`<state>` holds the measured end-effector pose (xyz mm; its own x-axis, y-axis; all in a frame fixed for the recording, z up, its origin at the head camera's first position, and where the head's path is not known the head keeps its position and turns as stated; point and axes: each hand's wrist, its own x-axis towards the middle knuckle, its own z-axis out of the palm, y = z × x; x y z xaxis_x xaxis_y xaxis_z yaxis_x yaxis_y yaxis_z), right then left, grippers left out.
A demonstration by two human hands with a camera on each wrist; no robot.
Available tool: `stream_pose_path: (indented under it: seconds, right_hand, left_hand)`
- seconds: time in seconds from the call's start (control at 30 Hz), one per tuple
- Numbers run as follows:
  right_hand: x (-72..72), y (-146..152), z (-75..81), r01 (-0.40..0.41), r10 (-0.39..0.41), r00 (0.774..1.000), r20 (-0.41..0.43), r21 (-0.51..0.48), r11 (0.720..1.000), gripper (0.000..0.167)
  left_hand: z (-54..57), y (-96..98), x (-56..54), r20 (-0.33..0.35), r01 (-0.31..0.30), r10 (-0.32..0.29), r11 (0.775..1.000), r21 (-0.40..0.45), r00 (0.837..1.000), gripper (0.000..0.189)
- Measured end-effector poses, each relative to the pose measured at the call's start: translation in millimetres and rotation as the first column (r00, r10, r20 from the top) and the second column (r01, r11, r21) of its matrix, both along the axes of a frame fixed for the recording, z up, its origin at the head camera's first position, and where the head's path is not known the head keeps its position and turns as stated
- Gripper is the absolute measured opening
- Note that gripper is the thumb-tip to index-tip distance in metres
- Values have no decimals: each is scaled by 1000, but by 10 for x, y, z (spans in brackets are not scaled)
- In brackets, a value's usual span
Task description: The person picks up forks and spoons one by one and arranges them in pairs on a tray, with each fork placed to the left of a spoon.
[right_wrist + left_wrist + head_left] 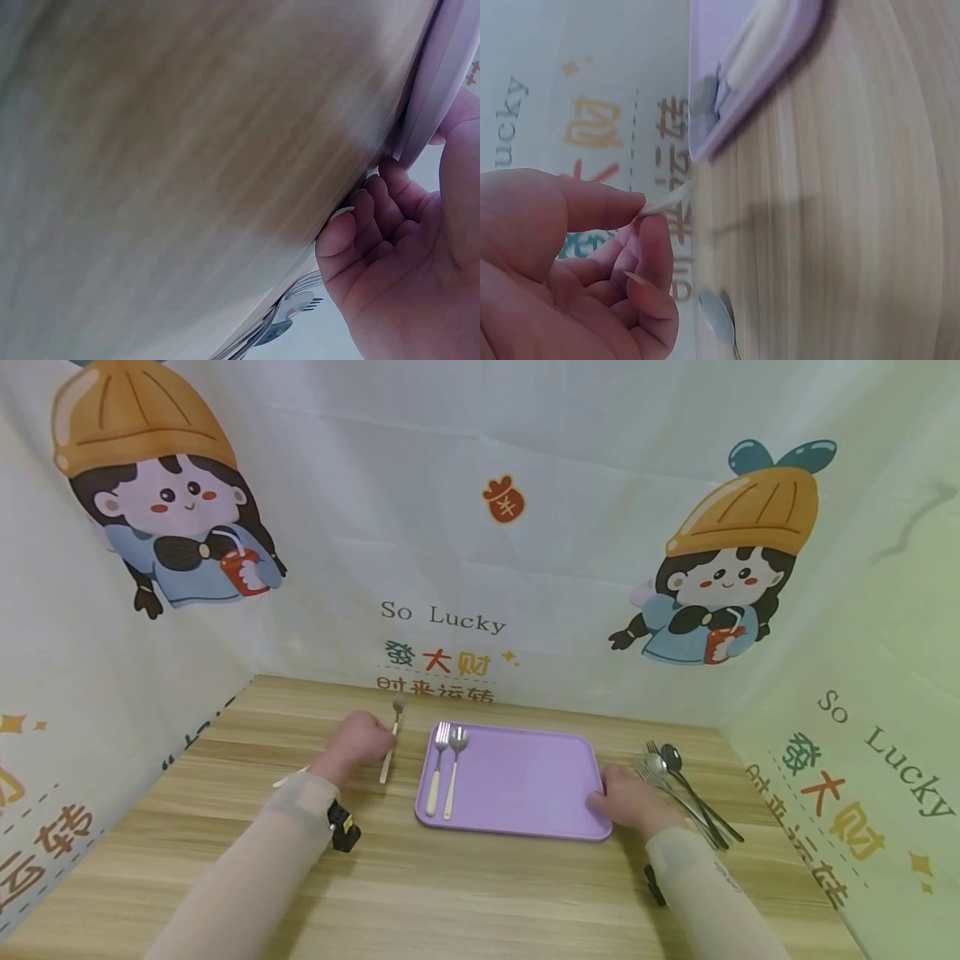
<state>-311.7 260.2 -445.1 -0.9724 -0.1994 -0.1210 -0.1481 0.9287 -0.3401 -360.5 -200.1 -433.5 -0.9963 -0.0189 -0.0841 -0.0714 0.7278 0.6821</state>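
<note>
My left hand [360, 739] pinches a fork [386, 760] with a white handle between thumb and index finger, left of the purple tray [525, 777]. In the left wrist view the white handle [669, 198] juts from the fingertips, over the table. My right hand [626, 795] grips the tray's right edge, thumb over the rim and fingers curled at its outer side, as the right wrist view of the tray edge [435, 82] shows. On the tray's left side lie a fork [434, 781] and a spoon [452, 781], side by side, both with pale handles.
A spoon [718, 316] lies on the wooden table [465, 893] beside the left hand, mostly hidden by it in the head view. Right of the right hand lie several dark-handled forks and spoons [693, 802]. Printed cloth [450, 543] hangs around the table.
</note>
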Motion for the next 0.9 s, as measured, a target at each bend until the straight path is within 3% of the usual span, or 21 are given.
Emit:
stream_pose_path:
  seconds: [0.13, 0.3, 0.43, 0.57, 0.67, 0.73, 0.83, 0.9]
  right_hand:
    - [-74, 41, -70, -8, 8, 1000, -13, -1, 1000, 38]
    - [-66, 49, -78, -17, 17, 1000, -21, -13, 1000, 37]
    - [12, -4, 3, -9, 9, 1000, -10, -9, 1000, 35]
    - [29, -21, 10, 2, -1, 1000, -8, 4, 1000, 35]
    - [23, -26, 2, 8, -8, 1000, -5, 9, 1000, 35]
    - [17, -25, -4, 7, -7, 1000, -7, 8, 1000, 35]
    - [3, -12, -27, 8, -8, 1000, -6, 2, 1000, 36]
    - [-1, -9, -33, 6, -6, 1000, -5, -4, 1000, 37]
  left_hand:
    - [-285, 68, -250, -21, 42, -42, 999, 11, 999, 34]
    - [-352, 272, -314, 6, 71, -71, 996, 49, 997, 37]
    - [-249, 479, -189, 6, 88, -89, 993, 78, 996, 35]
    - [96, 748, 159, 56, 53, -58, 994, 100, 997, 29]
    - [231, 903, 297, 93, 39, -47, 995, 95, 995, 24]
    - [126, 949, 217, 97, 53, -60, 996, 74, 993, 22]
    - [-166, 979, -5, 69, 105, -108, 993, 46, 992, 24]
    - [-202, 1033, 5, 59, 114, -116, 993, 30, 992, 27]
